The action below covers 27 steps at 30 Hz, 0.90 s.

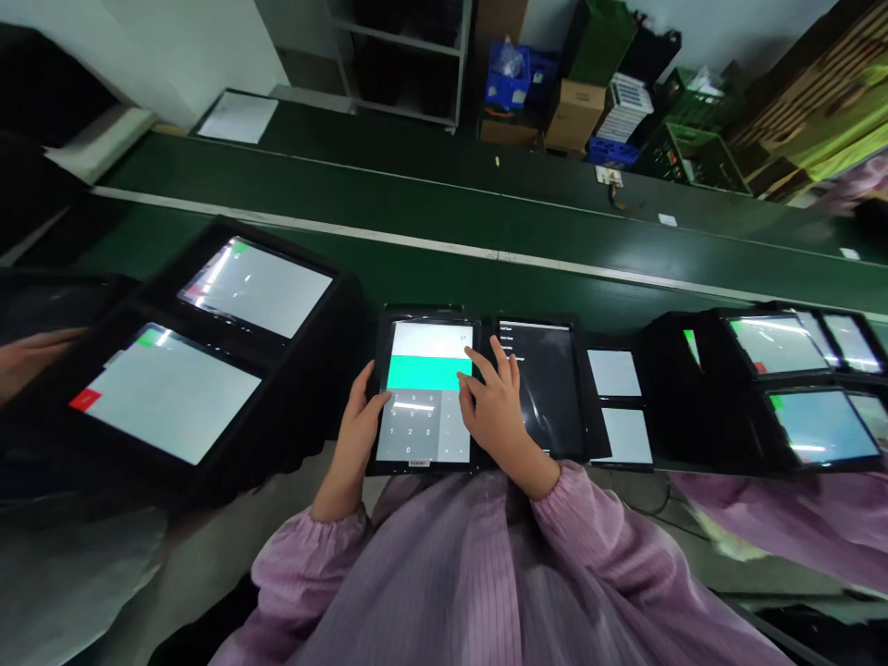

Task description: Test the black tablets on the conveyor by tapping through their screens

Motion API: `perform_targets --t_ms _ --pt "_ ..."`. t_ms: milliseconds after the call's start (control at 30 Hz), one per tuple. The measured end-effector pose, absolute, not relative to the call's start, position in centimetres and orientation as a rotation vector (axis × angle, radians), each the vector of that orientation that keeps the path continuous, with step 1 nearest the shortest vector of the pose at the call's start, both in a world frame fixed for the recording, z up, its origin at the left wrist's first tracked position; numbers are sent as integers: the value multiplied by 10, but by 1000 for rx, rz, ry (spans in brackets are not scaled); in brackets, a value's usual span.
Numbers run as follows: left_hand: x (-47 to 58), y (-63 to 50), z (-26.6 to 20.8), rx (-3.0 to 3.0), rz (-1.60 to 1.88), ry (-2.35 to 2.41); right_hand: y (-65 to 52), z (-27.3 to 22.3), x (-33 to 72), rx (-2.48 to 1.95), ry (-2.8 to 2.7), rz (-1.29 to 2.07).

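Note:
A tablet (430,370) with a calculator keypad on its lit screen lies in front of me at the bench's near edge. My left hand (359,430) grips its left side, the thumb over the frame beside the keys. Over the right side of the screen is my right hand (496,407), holding nothing, its fingers apart. Its fingertips are at the green band; whether they touch the glass I cannot tell. Just to the right lies a second tablet (545,393) with a dark menu screen, partly covered by my right hand.
A black stand with two lit tablets (256,287) is at my left, near another person's hand (42,361). More lit screens (822,425) stand at the right. Beyond the green bench (416,203) are crates (704,157), a carton (574,111) and a metal rack (402,42).

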<state>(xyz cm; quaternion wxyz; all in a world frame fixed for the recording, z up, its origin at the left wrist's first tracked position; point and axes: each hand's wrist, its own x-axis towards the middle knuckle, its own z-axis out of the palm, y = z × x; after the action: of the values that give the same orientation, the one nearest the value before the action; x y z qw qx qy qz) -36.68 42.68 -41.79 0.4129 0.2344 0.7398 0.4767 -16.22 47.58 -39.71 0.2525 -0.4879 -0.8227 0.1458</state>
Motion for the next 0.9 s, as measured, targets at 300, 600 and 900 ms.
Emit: perform_targets --t_ms 300,600,900 --pt "-376 426 -438 745 1247 1782 461 -395 -189 -1061 -2384 492" --pt "-364 425 -414 594 1222 1827 476 -397 -162 -1367 -2195 450" --pt "-364 424 -410 578 1184 1842 479 -394 -166 -1404 -2245 429"
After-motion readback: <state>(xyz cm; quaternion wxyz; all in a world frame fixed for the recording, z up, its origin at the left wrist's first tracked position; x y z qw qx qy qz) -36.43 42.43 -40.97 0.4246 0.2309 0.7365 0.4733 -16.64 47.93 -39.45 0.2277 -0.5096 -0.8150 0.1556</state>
